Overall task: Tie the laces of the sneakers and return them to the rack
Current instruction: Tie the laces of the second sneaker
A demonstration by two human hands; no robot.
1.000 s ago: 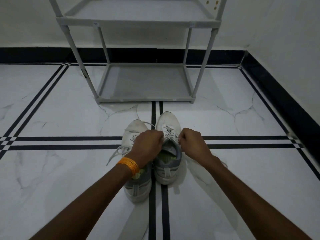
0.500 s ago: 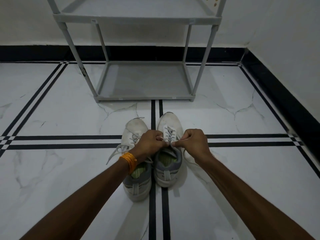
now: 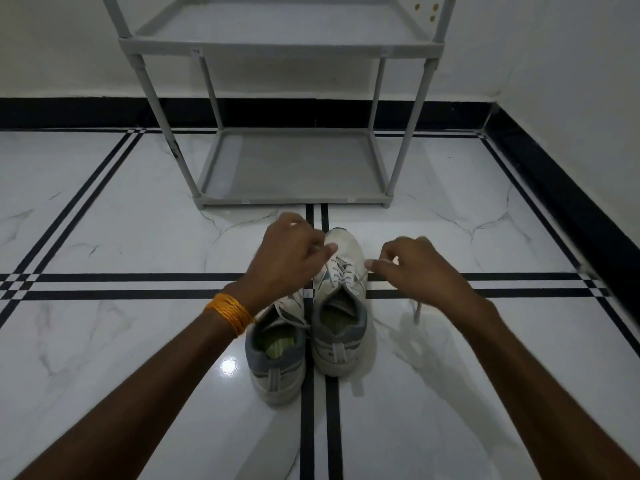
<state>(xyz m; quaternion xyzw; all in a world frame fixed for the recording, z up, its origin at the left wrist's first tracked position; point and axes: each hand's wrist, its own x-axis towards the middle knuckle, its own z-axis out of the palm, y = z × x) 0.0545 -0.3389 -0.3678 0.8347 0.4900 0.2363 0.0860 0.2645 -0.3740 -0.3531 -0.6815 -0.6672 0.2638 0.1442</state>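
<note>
Two white and grey sneakers stand side by side on the marble floor, toes toward the rack. My left hand covers the toe of the left sneaker and pinches a lace end of the right sneaker. To the right of that shoe, my right hand pinches the other lace end, and a loose tail hangs below it. The laces run taut across the right sneaker's eyelets. The grey shoe rack stands just beyond the shoes, with nothing on its bottom shelf.
White walls with a black skirting close the room at the back and the right. The floor has black inlaid stripes crossing under the shoes. An orange thread band circles my left wrist.
Both hands have spread apart sideways from the tongue of the right sneaker, drawing its lace ends outward. The left hand has moved forward over the left sneaker's toe.
</note>
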